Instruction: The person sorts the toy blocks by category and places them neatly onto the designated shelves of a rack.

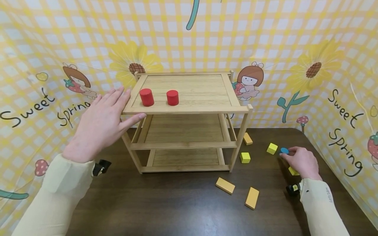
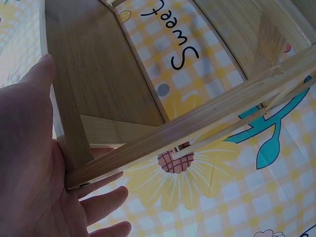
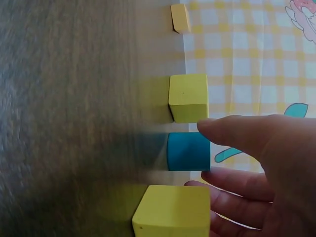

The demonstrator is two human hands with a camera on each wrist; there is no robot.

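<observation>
My left hand (image 1: 103, 121) rests against the left front corner of a three-tier wooden shelf (image 1: 189, 109). Its fingers stretch along the side and its thumb lies along the front rail; the left wrist view shows the shelf's corner (image 2: 79, 173) between thumb and fingers. Over at the right, my right hand (image 1: 303, 161) pinches a blue cylinder (image 3: 188, 151) near its top, thumb on one side and a finger on the other. That cylinder stands level with the yellow blocks beside it, one yellow cube (image 3: 188, 98) by the thumb and another yellow block (image 3: 175, 212) below the fingers.
Two red cylinders (image 1: 172, 98) stand on the top tier. Right of the shelf, more yellow cubes (image 1: 245, 157) and an orange block (image 1: 247, 138) sit on the dark table (image 1: 165, 206). Two orange blocks (image 1: 225, 186) lie nearer the front. Checked cloth surrounds the table.
</observation>
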